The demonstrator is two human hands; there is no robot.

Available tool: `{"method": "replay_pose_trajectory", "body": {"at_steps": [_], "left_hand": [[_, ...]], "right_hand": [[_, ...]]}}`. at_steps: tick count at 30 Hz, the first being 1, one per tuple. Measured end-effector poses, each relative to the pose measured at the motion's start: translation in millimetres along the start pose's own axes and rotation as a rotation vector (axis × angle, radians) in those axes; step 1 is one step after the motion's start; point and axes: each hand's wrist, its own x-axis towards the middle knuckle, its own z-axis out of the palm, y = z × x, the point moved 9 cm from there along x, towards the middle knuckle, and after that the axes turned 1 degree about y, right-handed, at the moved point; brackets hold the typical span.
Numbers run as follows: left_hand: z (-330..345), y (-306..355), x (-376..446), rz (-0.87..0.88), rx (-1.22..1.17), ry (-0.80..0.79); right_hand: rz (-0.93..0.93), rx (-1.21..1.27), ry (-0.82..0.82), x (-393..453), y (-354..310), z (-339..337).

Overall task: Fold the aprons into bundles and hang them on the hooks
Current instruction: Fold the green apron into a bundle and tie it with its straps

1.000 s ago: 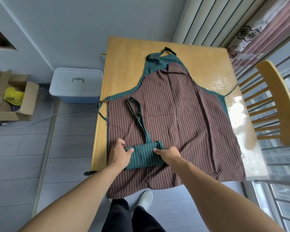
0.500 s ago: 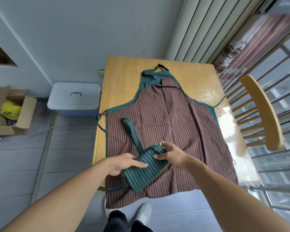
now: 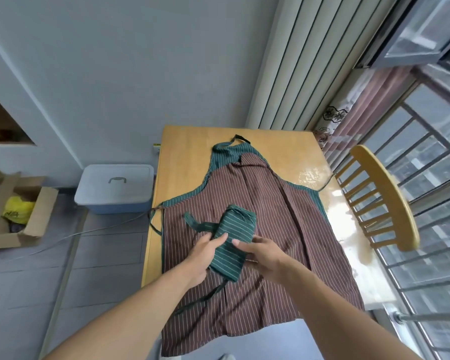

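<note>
The green apron bundle (image 3: pixel 231 242) sits between both hands above the brown apron (image 3: pixel 257 229), which lies spread flat on the bench (image 3: pixel 187 152). The left hand (image 3: pixel 203 258) grips its left side with fingers across the top, and the right hand (image 3: pixel 260 253) pinches its right edge. It looks light, soft cloth, likely to unroll, so hold it around the middle and mind the loose strap (image 3: pixel 196 224).

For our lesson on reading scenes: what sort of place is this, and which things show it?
Probably a home, near a balcony window: a wooden table with a wooden chair, a plastic storage bin and an open cardboard box.
</note>
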Motion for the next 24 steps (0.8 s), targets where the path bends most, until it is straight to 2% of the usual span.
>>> {"method": "replay_pose_trajectory", "body": {"at_steps": [5, 8, 10, 12, 14, 18, 24], "left_hand": [[-4.7, 8.8, -2.3, -0.027, 0.022, 0.126], [-6.4, 8.6, -2.4, -0.049, 0.037, 0.174], [-2.6, 10.8, -5.2, -0.073, 0.024, 0.146], [1.2, 13.3, -7.1, -0.082, 0.013, 0.116], [5.8, 15.4, -9.9, -0.089, 0.006, 0.107], [9.2, 19.1, -13.6, -0.092, 0.006, 0.187], [19.3, 30.8, -20.4, -0.043, -0.059, 0.296]], "right_hand": [[-0.174, -0.204, 0.23, -3.9, -20.3, -10.1], [-0.319, -0.281, 0.159, -13.3, -27.7, 0.6], [-0.349, -0.334, 0.061, -18.7, -27.4, 10.1], [-0.367, -0.413, 0.038, -23.5, -29.4, 12.0], [-0.406, -0.566, 0.107, -28.7, -38.4, 6.7], [-0.518, -0.989, 0.223, -39.0, -58.0, 4.5], [-0.583, -1.261, 0.422, -41.0, -76.4, -2.2]]}}
